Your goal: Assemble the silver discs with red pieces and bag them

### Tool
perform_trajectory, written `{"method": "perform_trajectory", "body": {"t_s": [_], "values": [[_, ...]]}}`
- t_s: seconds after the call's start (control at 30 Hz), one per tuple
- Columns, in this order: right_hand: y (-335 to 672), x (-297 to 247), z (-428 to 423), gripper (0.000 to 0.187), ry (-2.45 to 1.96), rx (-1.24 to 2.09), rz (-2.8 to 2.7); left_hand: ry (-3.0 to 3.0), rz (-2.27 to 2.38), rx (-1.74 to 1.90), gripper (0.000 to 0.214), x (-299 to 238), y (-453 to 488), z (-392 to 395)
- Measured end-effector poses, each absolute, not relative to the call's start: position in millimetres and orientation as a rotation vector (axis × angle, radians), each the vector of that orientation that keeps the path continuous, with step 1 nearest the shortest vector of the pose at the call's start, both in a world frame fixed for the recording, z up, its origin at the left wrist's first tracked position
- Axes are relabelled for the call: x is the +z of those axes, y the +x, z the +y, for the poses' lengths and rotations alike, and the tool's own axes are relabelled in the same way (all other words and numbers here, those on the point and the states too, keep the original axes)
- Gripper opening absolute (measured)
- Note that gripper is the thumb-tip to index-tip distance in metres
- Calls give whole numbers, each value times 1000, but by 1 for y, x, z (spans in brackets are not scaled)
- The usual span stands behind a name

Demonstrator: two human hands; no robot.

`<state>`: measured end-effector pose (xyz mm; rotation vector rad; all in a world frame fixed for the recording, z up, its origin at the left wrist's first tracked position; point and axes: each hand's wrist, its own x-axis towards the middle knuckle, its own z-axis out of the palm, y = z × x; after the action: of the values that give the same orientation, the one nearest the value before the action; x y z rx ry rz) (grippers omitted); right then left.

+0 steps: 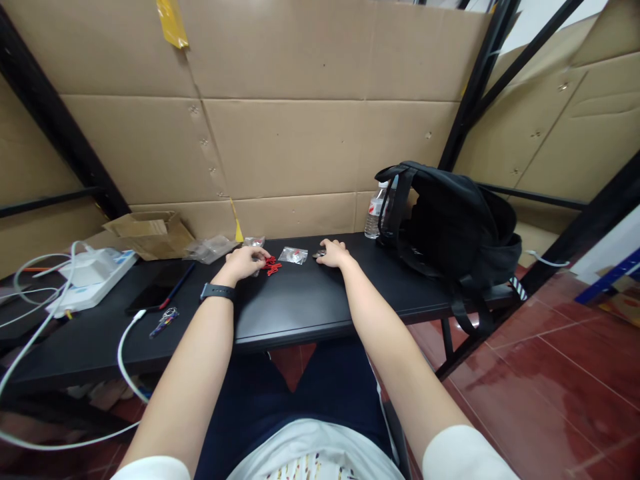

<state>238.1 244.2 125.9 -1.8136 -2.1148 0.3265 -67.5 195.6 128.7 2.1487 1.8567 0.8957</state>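
On the black tabletop (pixel 295 303), my left hand (pixel 244 263) is at the left with its fingers bent downward. Small red pieces (pixel 273 266) lie in a loose pile right at its fingertips. Something small and greyish shows under those fingers, too small to name. My right hand (pixel 334 254) rests on the table with thumb and fingers around a small shiny packet (pixel 319 253). Between the hands lies a flat clear plastic packet (pixel 293 255) with a bit of red inside. Another clear packet (pixel 255 242) sits behind my left hand.
To the right stand a black backpack (pixel 450 223) and a water bottle (pixel 374 212). Leftward are crumpled plastic (pixel 210 249), a brown paper bag (pixel 153 235), a phone (pixel 161 285), keys (pixel 165 321) and a white power strip (pixel 95 283) with cables. Cardboard (pixel 290 147) walls the back.
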Motion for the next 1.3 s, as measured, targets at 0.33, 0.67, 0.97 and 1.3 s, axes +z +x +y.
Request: {"method": "perform_trajectory", "body": {"t_s": [0.33, 0.67, 0.97, 1.3], "values": [[242, 121, 258, 37, -1663, 438, -2085, 2344, 1866, 551, 8, 133, -41, 189], [242, 124, 256, 43, -1531, 527, -1953, 2389, 1751, 679, 12, 129, -36, 188], [219, 136, 237, 47, -973, 890, -1834, 2286, 1373, 1177, 25, 134, -13, 189], [205, 139, 223, 55, -644, 1261, -1717, 2061, 1325, 1289, 28, 125, -6, 194]]}}
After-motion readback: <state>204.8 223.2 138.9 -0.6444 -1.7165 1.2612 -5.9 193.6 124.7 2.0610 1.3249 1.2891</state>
